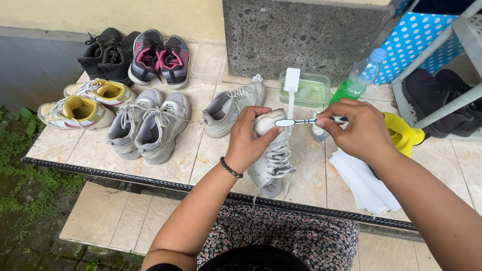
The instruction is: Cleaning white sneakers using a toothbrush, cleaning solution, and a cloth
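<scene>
My left hand (pixel 249 140) grips a white sneaker (pixel 272 160) by its toe end, holding it upright over the tiled step with the laces hanging down. My right hand (pixel 357 129) holds a toothbrush (pixel 301 121) by the handle, its bristle head resting against the shoe's tip right beside my left fingers. The sneaker's mate (pixel 230 108) lies on the tiles just left of my left hand. A black bead bracelet sits on my left wrist.
Several pairs of shoes line the tiles at left: grey (pixel 150 125), yellow-white (pixel 85 103), pink-grey (pixel 159 57), black (pixel 106 52). A green tub with a white brush (pixel 305 89), a green-liquid bottle (pixel 357 79), a yellow cloth (pixel 401 133) and white sheets (pixel 364 183) lie to the right. A rack (pixel 442 95) holds dark shoes.
</scene>
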